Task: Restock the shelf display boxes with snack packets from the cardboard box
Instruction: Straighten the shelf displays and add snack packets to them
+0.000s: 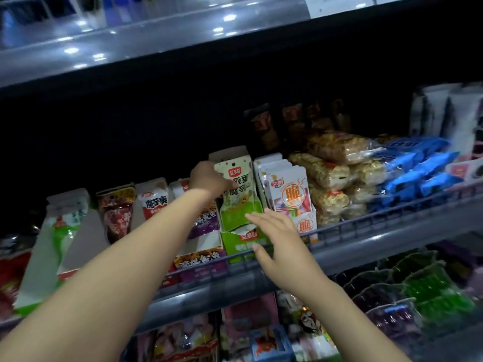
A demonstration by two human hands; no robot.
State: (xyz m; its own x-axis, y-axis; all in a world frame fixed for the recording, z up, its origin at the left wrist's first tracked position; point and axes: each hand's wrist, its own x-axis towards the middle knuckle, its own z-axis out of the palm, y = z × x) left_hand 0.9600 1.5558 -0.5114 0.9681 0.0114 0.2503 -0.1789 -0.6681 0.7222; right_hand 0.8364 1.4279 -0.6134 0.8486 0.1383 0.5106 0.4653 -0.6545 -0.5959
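Observation:
A green-and-white display box [245, 242] stands on the middle shelf behind the wire rail. Green-and-cream snack packets [239, 194] stand upright in it. My left hand [207, 180] reaches over the box's left side and grips the front packet near its top left edge. My right hand [277, 239] hovers at the box's front right, fingers straight and spread, fingertips touching the packet's lower edge. The cardboard supply box is out of view.
Neighbouring display boxes line the shelf: white-orange packets [290, 194] to the right, purple box [201, 262] and red-white packets [154, 202] to the left. Puffed bars [332, 168] and blue packets [418, 168] lie further right. A wire rail [366, 226] edges the shelf; another shelf [130, 37] hangs above.

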